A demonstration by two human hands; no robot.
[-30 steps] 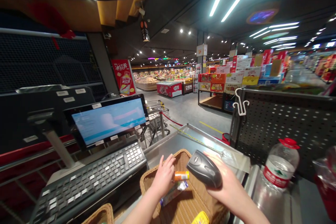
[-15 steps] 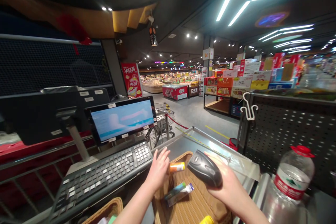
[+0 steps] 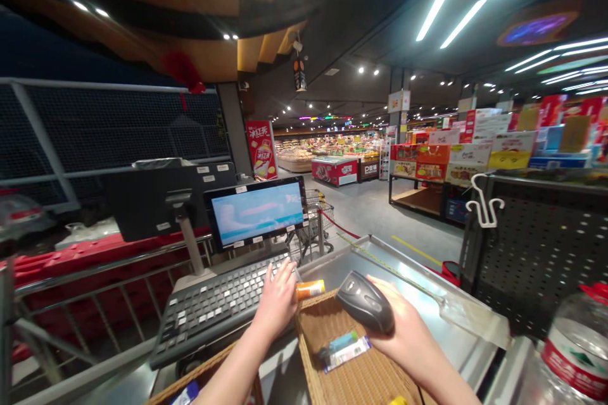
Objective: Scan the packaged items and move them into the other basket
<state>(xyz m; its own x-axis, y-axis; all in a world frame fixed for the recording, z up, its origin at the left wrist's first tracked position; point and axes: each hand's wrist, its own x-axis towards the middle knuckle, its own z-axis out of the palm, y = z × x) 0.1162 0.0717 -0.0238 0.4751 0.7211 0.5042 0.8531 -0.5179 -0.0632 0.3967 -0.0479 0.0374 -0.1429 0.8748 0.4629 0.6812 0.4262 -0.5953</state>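
My left hand [image 3: 277, 296] reaches over the right end of the black keyboard [image 3: 223, 304], with its fingertips at the keys. An orange tube-shaped pack [image 3: 310, 289] with a pale label sticks out from under this hand on the thumb side; the grip itself is hidden. My right hand [image 3: 403, 323] is wrapped round a black barcode scanner [image 3: 365, 302], above a woven basket [image 3: 304, 354]. Inside that basket lie a blue-green pack [image 3: 339, 343] and a white and purple pack [image 3: 350, 354]. Something yellow [image 3: 398, 400] shows at the bottom edge.
A lit monitor [image 3: 259, 212] stands behind the keyboard. Another woven basket [image 3: 199, 373] is at lower left, partly behind my left forearm. Beyond the right hand lies the metal counter [image 3: 380, 259]. A large clear bottle [image 3: 577, 342] and a perforated black panel [image 3: 536, 253] stand at right.
My left hand has moved with the orange pack from over the basket to the keyboard. The right hand still holds the scanner. The view has turned left.
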